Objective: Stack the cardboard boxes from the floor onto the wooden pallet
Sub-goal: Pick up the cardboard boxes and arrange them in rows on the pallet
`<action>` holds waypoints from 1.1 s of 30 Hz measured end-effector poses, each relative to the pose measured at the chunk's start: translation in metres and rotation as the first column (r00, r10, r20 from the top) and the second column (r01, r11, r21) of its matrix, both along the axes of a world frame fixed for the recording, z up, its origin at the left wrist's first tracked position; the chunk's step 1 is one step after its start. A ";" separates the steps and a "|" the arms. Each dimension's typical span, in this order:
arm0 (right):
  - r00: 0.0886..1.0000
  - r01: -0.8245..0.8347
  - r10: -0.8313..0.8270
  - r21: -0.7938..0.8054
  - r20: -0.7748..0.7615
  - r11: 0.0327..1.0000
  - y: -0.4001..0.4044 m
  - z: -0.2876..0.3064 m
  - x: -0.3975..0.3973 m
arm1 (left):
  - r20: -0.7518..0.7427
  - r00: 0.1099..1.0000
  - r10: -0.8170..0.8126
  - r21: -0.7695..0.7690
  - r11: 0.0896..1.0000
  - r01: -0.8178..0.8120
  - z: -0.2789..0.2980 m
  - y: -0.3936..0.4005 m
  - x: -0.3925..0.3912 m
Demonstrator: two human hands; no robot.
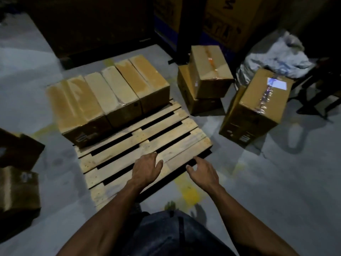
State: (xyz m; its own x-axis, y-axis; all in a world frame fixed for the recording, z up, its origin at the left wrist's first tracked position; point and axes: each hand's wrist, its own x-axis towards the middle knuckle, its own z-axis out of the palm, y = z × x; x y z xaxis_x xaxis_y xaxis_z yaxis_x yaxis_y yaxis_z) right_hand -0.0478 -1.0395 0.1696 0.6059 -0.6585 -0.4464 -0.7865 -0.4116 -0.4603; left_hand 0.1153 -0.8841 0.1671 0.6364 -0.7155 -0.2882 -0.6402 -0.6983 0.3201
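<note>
A wooden pallet (pixel 156 145) lies on the grey floor in front of me. A row of several cardboard boxes (pixel 103 95) fills its far half, side by side. To the right on the floor, one box (pixel 210 71) sits on top of another (pixel 191 100), and a tilted box (pixel 258 106) with a white label leans nearer to me. My left hand (pixel 146 168) hovers over the pallet's near slats, fingers relaxed, holding nothing. My right hand (pixel 202 170) hangs beyond the pallet's near right edge, fingers loosely spread, empty.
Two more boxes (pixel 18 189) stand at the left edge of view. A crumpled plastic bag (pixel 276 54) lies at the back right beside dark furniture legs (pixel 317 100). Large cartons and a dark rack post (pixel 184 30) rise behind. Yellow paint marks the floor (pixel 188 193).
</note>
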 end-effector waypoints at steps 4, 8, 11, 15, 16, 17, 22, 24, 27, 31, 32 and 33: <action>0.999 0.050 -0.050 -0.009 -0.003 0.999 -0.044 0.005 -0.076 | 0.005 0.999 -0.054 -0.019 0.998 0.054 0.014 -0.053 -0.061; 0.990 0.142 -0.142 -0.024 -0.003 0.990 -0.088 0.014 -0.129 | 0.012 0.993 -0.114 0.008 0.993 0.114 0.018 -0.110 -0.102; 0.978 0.208 -0.208 -0.021 0.006 0.978 -0.118 0.018 -0.154 | 0.014 0.985 -0.171 0.035 0.985 0.171 0.019 -0.154 -0.123; 0.955 0.296 -0.296 0.005 0.008 0.955 -0.164 0.021 -0.178 | 0.000 0.970 -0.242 0.033 0.970 0.242 0.020 -0.217 -0.142; 0.950 0.311 -0.311 0.013 0.009 0.950 -0.178 0.021 -0.182 | -0.003 0.966 -0.258 0.029 0.966 0.258 0.017 -0.234 -0.144; 0.945 0.326 -0.326 0.013 0.010 0.945 -0.192 0.020 -0.185 | -0.004 0.961 -0.277 0.025 0.960 0.277 0.013 -0.252 -0.146; 0.920 0.392 -0.392 -0.008 -0.007 0.920 -0.283 0.007 -0.184 | -0.030 0.940 -0.341 0.010 0.940 0.341 -0.009 -0.364 -0.144; 0.907 0.420 -0.420 -0.012 -0.009 0.907 -0.326 0.003 -0.177 | -0.049 0.938 -0.343 0.002 0.939 0.344 -0.021 -0.413 -0.136; 0.887 0.462 -0.462 -0.018 -0.011 0.887 -0.387 0.009 -0.166 | -0.082 0.937 -0.339 0.014 0.940 0.341 -0.025 -0.484 -0.122; 0.872 0.490 -0.489 -0.033 0.027 0.871 -0.462 0.024 -0.150 | -0.081 0.929 -0.362 -0.030 0.932 0.361 -0.010 -0.569 -0.099; 0.869 0.495 -0.494 -0.035 0.027 0.868 -0.479 0.026 -0.146 | -0.081 0.928 -0.363 -0.039 0.932 0.361 -0.008 -0.587 -0.092; 0.868 0.496 -0.495 -0.034 0.028 0.868 -0.496 0.026 -0.142 | -0.073 0.930 -0.359 -0.047 0.933 0.357 -0.006 -0.605 -0.085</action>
